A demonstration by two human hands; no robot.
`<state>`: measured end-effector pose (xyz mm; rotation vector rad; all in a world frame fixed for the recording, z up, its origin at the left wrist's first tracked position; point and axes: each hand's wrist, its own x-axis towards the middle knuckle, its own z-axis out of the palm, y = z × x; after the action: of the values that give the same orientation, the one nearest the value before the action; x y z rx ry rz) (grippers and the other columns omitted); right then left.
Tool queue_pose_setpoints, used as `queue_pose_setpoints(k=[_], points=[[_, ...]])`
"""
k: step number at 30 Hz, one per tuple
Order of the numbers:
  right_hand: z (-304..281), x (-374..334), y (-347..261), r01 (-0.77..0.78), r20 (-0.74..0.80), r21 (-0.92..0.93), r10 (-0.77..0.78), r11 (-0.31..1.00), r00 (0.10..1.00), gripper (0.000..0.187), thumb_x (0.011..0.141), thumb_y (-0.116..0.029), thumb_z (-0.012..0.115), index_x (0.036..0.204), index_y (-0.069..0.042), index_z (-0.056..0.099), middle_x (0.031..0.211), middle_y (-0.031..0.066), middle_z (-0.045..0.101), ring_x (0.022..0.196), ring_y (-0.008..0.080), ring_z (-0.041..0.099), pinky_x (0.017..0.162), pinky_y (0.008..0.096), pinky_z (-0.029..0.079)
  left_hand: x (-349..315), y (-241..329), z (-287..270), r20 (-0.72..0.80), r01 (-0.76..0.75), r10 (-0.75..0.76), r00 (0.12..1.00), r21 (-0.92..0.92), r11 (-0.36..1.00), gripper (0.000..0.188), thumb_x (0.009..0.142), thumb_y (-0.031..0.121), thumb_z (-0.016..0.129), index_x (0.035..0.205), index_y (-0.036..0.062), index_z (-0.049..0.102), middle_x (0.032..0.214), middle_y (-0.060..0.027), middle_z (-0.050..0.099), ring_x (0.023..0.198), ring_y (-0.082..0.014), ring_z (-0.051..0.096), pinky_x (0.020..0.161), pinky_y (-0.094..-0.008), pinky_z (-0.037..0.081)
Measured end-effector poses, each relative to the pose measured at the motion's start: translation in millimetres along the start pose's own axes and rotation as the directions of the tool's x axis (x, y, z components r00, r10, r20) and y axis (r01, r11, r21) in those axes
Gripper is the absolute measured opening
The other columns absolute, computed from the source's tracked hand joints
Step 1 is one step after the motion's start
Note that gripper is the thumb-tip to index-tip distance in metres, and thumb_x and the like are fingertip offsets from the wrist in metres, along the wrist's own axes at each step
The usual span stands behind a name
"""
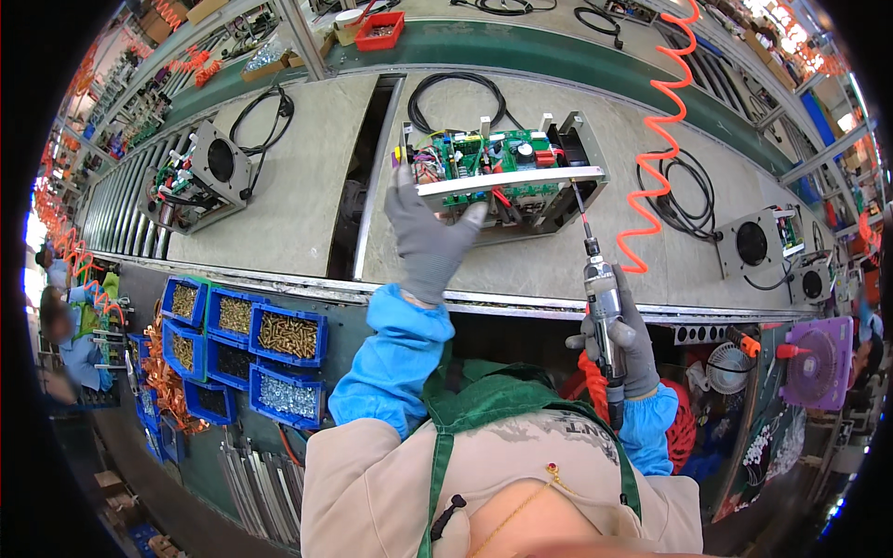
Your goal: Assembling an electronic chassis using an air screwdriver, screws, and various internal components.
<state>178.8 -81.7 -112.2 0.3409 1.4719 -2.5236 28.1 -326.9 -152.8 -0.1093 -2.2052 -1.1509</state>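
A partly built electrical unit [502, 153] stands on the worktable, with green circuit boards, wiring and a dark fan inside its metal frame. Along its near upper side runs a pale metal strip [516, 179]. My left hand [428, 232], in a grey glove, is at the unit's left end, fingers stretched up by the strip's end and thumb spread apart. In my right hand [633, 339], also gloved, is a silver and black power screwdriver [604, 307]. Its long bit reaches up to the strip's right end; whether a screw sits there is too small to tell.
An orange coiled hose [656, 158] hangs right of the unit. Similar units stand left [209, 177] and right [749, 244], with black cables. Blue bins [288, 335] of screws sit lower left, by metal strips [265, 493]. A dark gap [358, 186] splits the table. A purple fan [819, 363] stands right.
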Motion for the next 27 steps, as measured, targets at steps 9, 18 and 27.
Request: queue_pose_setpoints(k=[9,18,27], points=[[-6,1,5,-0.036,0.082,0.119,0.027,0.992,0.996,0.092,0.078,-0.030,0.070,0.151,-0.022,0.015,0.089,0.0159,0.060,0.058,0.0184,0.063,0.066,0.0402,0.060,4,30,26,0.037,0.077,-0.109,0.993,0.493,0.867,0.078,0.065,0.040,0.077,0.133,0.0156,0.047,0.140,-0.0161,0.034,0.117,-0.0449,0.032,0.093,-0.0605,0.031],[-13,-1,6,-0.080,0.166,0.262,0.037,0.962,0.985,0.080,0.086,-0.028,0.063,0.150,-0.024,0.017,0.090,0.0155,0.059,0.058,0.0174,0.062,0.061,0.0384,0.060,7,15,16,0.017,-0.071,0.071,0.997,0.449,0.890,0.029,0.078,0.040,0.071,0.099,0.0219,0.072,0.122,-0.0110,0.056,0.107,-0.0394,0.049,0.094,-0.0497,0.033],[-6,-3,3,-0.098,0.119,0.245,0.070,0.965,0.990,0.079,0.087,-0.030,0.063,0.150,-0.024,0.017,0.092,0.0176,0.059,0.060,0.0201,0.063,0.060,0.0383,0.060,16,6,7,0.112,-0.244,0.217,0.970,0.448,0.860,0.022,0.076,0.033,0.074,0.094,0.0192,0.074,0.104,-0.0111,0.063,0.103,-0.0298,0.056,0.092,-0.0437,0.036]])
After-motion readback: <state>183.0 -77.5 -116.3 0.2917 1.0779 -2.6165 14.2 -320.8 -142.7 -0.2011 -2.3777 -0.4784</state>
